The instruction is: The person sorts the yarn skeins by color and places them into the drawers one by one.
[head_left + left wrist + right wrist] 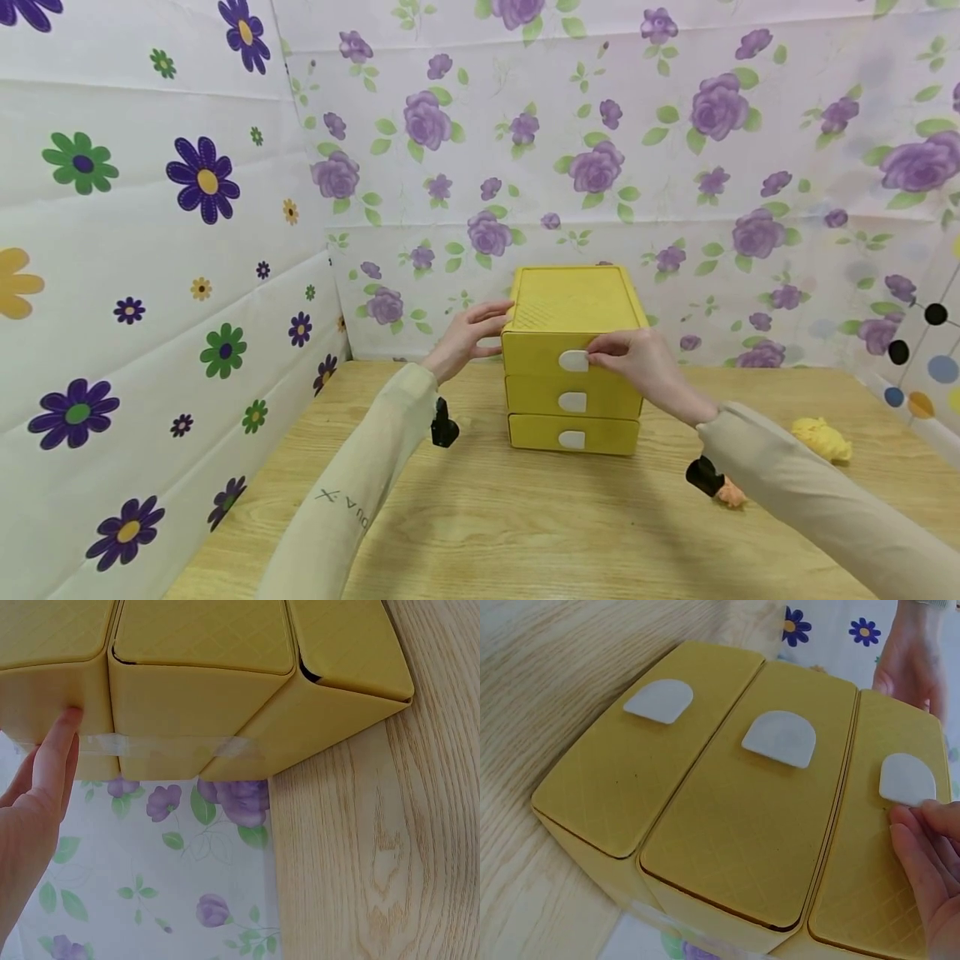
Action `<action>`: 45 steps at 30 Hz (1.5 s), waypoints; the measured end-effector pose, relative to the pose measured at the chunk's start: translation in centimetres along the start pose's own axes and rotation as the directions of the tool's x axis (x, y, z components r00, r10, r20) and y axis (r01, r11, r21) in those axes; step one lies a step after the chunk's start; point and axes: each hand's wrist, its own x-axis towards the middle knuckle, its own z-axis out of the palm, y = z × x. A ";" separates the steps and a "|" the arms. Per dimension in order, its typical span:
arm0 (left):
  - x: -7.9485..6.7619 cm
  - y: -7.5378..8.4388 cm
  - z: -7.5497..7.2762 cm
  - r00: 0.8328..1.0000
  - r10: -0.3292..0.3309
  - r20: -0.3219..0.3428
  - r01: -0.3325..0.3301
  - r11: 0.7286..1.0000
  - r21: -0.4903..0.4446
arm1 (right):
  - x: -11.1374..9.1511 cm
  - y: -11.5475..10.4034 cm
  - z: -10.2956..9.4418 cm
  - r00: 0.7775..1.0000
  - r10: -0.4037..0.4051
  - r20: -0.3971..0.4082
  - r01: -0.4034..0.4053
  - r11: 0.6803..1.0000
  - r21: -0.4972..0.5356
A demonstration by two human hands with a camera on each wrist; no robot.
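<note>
In the head view I have a yellow drawer box (pixel 573 302) on a wooden table (pixel 480 521), at four o'clock from centre. My left hand (pixel 468 340) is at its nine o'clock side, fingers stretched out against it; my right hand (pixel 641 360) pinches the white handle (pixel 573 361) of the top drawer (pixel 531 355) from three o'clock. A yellow lump (pixel 822 438) and an orange lump (pixel 731 494) lie off toward four o'clock of the box. In the left wrist view, that left hand sits at nine o'clock, a fingertip touching the box's side near a strip of clear tape (pixel 112 743). In the right wrist view, the right hand grips the handle's edge at four o'clock, the left hand showing at two o'clock beyond the box
</note>
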 end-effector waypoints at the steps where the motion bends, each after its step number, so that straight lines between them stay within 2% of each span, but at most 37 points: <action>1: 0.0 0.1 0.0 1.000 0.000 0.001 0.000 1.000 -0.001 | 0.0 0.0 0.0 1.000 0.001 0.001 -0.001 1.000 -0.004; 6: -0.2 0.5 0.3 1.000 0.006 0.003 -0.006 1.000 -0.011 | 0.1 0.0 -0.2 0.999 0.027 0.026 -0.028 0.999 0.037; 8: -0.2 0.5 0.3 1.000 0.007 0.004 -0.007 1.000 -0.012 | 0.0 0.2 -0.2 0.998 0.043 0.042 -0.047 0.993 0.105; 13: -0.3 0.4 0.3 1.000 0.004 -0.002 -0.004 1.000 -0.014 | -0.7 0.2 -0.2 0.992 0.107 0.071 -0.122 0.959 0.255; 16: -0.3 0.4 0.3 1.000 0.004 -0.005 -0.004 1.000 -0.016 | -1.3 0.3 0.0 0.987 0.148 0.071 -0.162 0.944 0.289; 19: -0.3 0.4 0.3 1.000 0.005 -0.004 -0.005 1.000 -0.016 | -1.7 0.6 0.2 0.983 0.174 0.062 -0.185 0.937 0.297; 27: -0.2 0.4 0.3 1.000 0.011 0.003 -0.011 1.000 -0.021 | -3.0 1.7 1.7 0.974 0.220 0.061 -0.228 0.947 0.228; 34: -0.1 0.2 0.2 1.000 0.002 -0.011 -0.002 1.000 -0.005 | -3.9 2.7 3.4 0.969 0.246 0.016 -0.243 0.947 0.207; 41: -0.2 0.1 0.1 1.000 -0.005 -0.024 0.005 1.000 -0.002 | -4.1 2.9 4.2 0.982 0.187 -0.007 -0.181 0.960 0.213; 42: -0.2 0.1 0.1 1.000 -0.004 -0.024 0.004 1.000 -0.001 | -4.1 4.9 5.2 0.987 0.159 -0.009 -0.153 0.960 0.236; 45: -0.2 0.1 0.2 1.000 0.000 -0.021 0.000 1.000 0.001 | -4.1 4.9 5.5 0.988 0.153 -0.024 -0.144 0.962 0.231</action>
